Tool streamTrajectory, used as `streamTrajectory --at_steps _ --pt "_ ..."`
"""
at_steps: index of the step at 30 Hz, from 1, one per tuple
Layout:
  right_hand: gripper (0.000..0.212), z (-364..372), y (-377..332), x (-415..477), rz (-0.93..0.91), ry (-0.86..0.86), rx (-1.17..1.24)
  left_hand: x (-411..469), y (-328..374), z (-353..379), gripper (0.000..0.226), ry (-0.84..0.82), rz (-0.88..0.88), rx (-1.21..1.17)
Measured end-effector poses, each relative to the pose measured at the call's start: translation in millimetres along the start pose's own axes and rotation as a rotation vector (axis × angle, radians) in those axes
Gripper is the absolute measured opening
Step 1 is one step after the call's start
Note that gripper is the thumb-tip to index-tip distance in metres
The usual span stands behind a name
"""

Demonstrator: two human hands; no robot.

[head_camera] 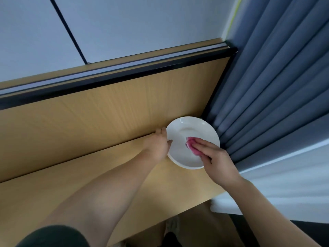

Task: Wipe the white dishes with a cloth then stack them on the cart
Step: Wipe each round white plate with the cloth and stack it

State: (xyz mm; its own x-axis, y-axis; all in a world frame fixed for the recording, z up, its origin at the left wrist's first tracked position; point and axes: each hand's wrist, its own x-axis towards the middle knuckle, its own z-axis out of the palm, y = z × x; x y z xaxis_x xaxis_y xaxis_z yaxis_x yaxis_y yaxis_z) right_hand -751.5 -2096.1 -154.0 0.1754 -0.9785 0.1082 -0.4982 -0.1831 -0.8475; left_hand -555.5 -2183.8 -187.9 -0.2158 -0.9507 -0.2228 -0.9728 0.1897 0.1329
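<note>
A white dish (192, 129) lies on the wooden table (89, 175) near its right end, close to the upright back panel. My left hand (159, 143) grips the dish's left rim, thumb over the inside and fingers behind the edge. My right hand (216, 155) presses a pink cloth (191, 146) flat against the dish's inner surface with straight fingers. Most of the cloth is hidden under those fingers. No cart is in view.
A wooden back panel (106, 107) with a black top rail rises behind the table. Blue-grey curtains (276, 86) hang right beside the dish. The table's front edge runs across the lower part of the view, with a white surface (284, 193) to the right.
</note>
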Motion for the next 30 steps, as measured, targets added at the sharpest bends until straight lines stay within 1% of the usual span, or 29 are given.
streamTrajectory --at_steps 5,9,10,13,15,16,17,19,22,25,30 --pt "0.048 -11 15 2 -0.002 -0.008 0.002 22 13 6 0.055 -0.074 -0.056 -0.041" --pt "0.047 -13 19 4 -0.007 -0.010 0.018 32 20 6 0.041 -0.146 -0.123 -0.132" --pt "0.047 -13 19 5 -0.012 -0.013 0.019 33 21 5 0.039 -0.148 -0.142 -0.141" --pt "0.048 -16 20 7 -0.031 -0.009 0.018 34 25 6 0.033 -0.114 -0.167 -0.053" --pt "0.047 -19 20 8 -0.045 -0.003 0.016 31 26 3 0.027 -0.074 -0.221 -0.103" --pt "0.047 -20 20 8 -0.048 0.000 0.013 30 27 2 0.027 -0.068 -0.217 -0.117" --pt "0.046 -20 20 9 -0.046 0.001 0.015 30 27 2 0.028 -0.069 -0.185 -0.082" --pt "0.046 -21 18 10 -0.034 0.006 0.037 30 25 1 0.033 -0.067 -0.176 -0.081" --pt "0.046 -23 14 12 -0.031 0.010 0.040 28 24 -7 0.030 -0.050 -0.212 -0.258" --pt "0.049 -24 10 13 -0.019 0.009 0.025 20 19 -8 0.025 -0.033 -0.203 -0.419" --pt "0.050 -21 -5 17 -0.052 0.012 0.025 3 -1 -15 0.021 0.011 -0.212 -0.487"
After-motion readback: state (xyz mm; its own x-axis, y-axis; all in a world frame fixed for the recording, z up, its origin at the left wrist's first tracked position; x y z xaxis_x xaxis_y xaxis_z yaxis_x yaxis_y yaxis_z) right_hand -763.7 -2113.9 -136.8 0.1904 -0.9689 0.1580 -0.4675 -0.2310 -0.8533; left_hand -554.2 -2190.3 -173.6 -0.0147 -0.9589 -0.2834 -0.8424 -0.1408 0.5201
